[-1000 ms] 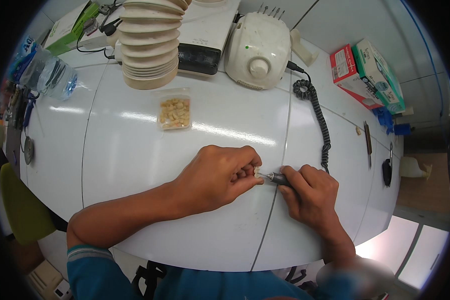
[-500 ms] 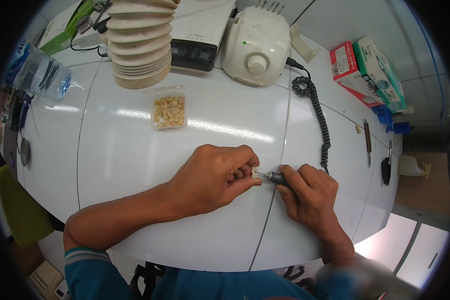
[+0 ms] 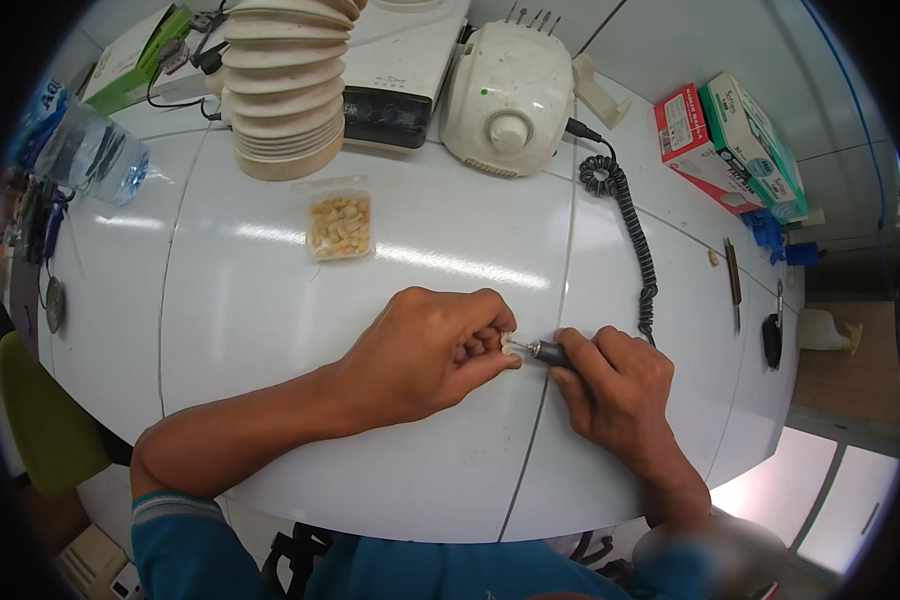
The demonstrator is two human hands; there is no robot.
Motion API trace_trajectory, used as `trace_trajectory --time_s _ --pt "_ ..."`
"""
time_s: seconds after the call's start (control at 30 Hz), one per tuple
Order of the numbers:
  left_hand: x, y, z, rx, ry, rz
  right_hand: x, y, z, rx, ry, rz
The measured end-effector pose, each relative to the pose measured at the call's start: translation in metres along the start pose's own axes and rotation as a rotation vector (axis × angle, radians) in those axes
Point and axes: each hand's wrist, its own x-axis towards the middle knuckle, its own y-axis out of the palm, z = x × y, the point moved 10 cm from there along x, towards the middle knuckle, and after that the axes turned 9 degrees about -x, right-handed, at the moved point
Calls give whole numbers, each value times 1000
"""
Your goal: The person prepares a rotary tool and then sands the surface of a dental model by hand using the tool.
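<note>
My left hand (image 3: 420, 352) is closed, pinching a small cream dental crown (image 3: 507, 344) between thumb and fingertips. Part of the crown is hidden by the fingers. In my right hand (image 3: 620, 385) is a dark rotary handpiece (image 3: 549, 352), gripped like a pen and pointing left. Its thin metal bit reaches the crown and appears to touch it. Both hands are low over the white table (image 3: 450, 460). Beyond my left hand stands a clear plastic box (image 3: 318, 254) with its lid raised, holding several similar cream pieces (image 3: 340, 226).
A cream control unit (image 3: 505, 95) with a green light stands at the back, its coiled cord (image 3: 638, 240) running down the right. Left of it are a ribbed hose (image 3: 288, 95) and a water bottle (image 3: 100, 150). Boxes (image 3: 755, 145) and a slim tool (image 3: 733, 285) lie right.
The view has shifted slightly. Both hands keep nearly the same pose, with the handpiece bit still at the crown.
</note>
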Motion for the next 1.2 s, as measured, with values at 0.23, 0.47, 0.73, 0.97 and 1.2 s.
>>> trace_trajectory --time_s 0.23,0.47,0.73,0.97,1.2 --pt "0 -1 5 5 -49 -15 -3 0 -4 -22 36 -57" --pt "-1 0 0 53 -13 -22 -7 -3 1 -42 3 -93" --pt "-1 1 0 57 -31 -22 -10 -3 1 -50 -8 -130" --pt "-1 0 0 50 -21 -25 -10 -3 -3 -46 33 -145" --pt "0 0 0 73 -15 -19 -9 -2 -1 -55 19 -136"
